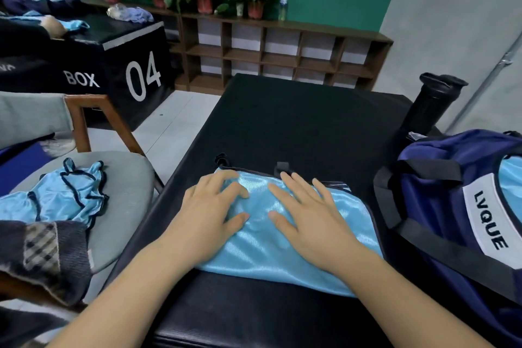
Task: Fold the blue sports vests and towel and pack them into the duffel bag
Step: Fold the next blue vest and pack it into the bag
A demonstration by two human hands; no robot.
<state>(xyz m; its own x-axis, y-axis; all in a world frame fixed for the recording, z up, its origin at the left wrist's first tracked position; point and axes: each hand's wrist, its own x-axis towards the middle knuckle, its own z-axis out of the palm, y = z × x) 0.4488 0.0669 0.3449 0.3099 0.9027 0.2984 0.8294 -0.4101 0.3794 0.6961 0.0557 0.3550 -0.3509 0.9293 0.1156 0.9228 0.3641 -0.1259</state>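
Observation:
A folded light blue sports vest (271,260) with dark trim lies on the black padded bench (296,121) in front of me. My left hand (211,212) presses flat on its left half with fingers spread. On the right half my right hand (310,212) lies flat too. A navy duffel bag (440,206) with a white "LVQUE" label stands at the right end of the bench, and light blue fabric shows in its opening. Another crumpled blue vest (65,195) sits on the grey chair seat at my left. I cannot pick out a towel for sure.
A wooden-armed chair (118,178) stands left of the bench, with a dark plaid cloth (42,254) on its near edge. A black cylinder (432,102) stands behind the bag. A black "BOX 04" block (118,65) and a shelf with potted plants (282,45) fill the back.

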